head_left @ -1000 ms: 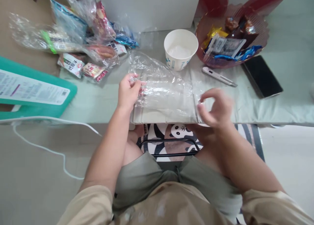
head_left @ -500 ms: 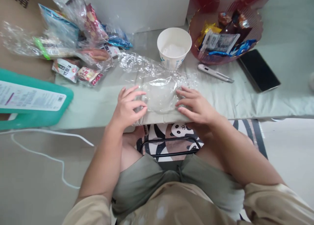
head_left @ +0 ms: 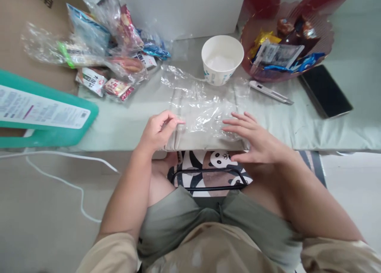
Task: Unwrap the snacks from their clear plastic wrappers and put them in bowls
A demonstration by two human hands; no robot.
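Note:
A clear crinkled plastic bag (head_left: 202, 112) lies flat on the cloth-covered table in front of me. At its left edge, my left hand (head_left: 159, 130) is closed, thumb and forefinger pinched on the thin film. On the other side my right hand (head_left: 253, 136) is open, its fingers spread and their tips at the bag's lower right edge. Behind the bag stands a white paper cup (head_left: 222, 62) with something whitish inside that I cannot make out. A utility knife (head_left: 270, 92) rests to the right of the bag.
Wrapped snacks (head_left: 119, 70) are heaped at the back left, near a green jug (head_left: 74, 118). At the back right, a pink bowl (head_left: 247, 62) holds more packets, with a black phone (head_left: 326, 92) beside it. A white cable (head_left: 89, 159) hangs below the table edge.
My left fingers have closed into a pinch. My right hand has turned, its thumb now lower and wider apart. The rounded, bulging part of the bag now looks flatter and more wrinkled. The view has shifted slightly.

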